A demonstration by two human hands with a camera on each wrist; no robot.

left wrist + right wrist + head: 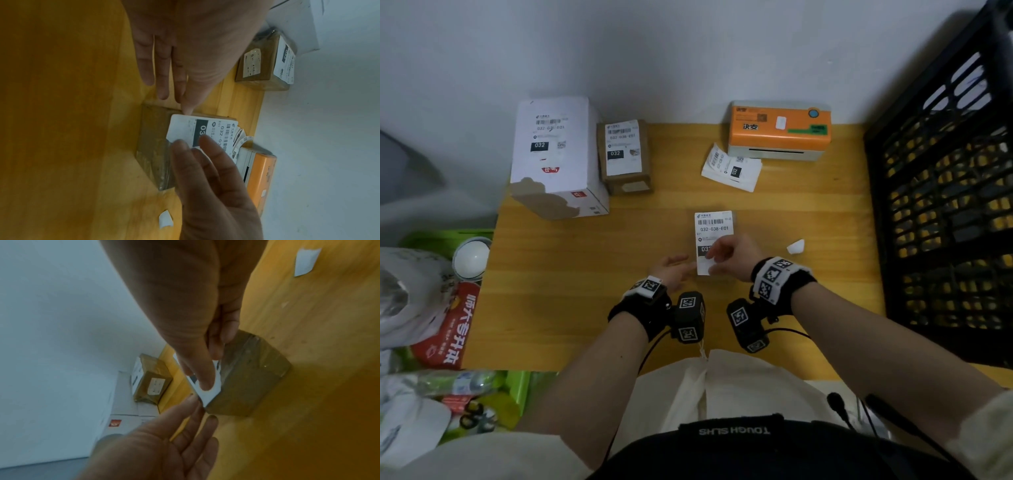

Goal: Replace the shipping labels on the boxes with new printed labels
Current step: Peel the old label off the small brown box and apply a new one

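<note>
A small brown box (154, 138) sits at the middle of the wooden table (585, 274), with a white shipping label (714, 228) covering its top. My right hand (717, 258) is at the label's near edge, thumb on top and fingers beside it, pinching that edge, which looks slightly lifted. In the right wrist view the thumb lies on the label (207, 395) at the corner of the box (246, 378). My left hand (679, 265) lies flat with straight fingers, and its index fingertip (187, 110) touches the box's near left corner.
A large white box (554, 154) and a small brown box (625, 154), both labelled, stand at the back left. An orange label printer (779, 130) with loose labels (732, 169) is at the back right. A paper scrap (796, 246) lies nearby. A black crate (945, 205) borders the right, a cluttered green bin (513, 387) the left.
</note>
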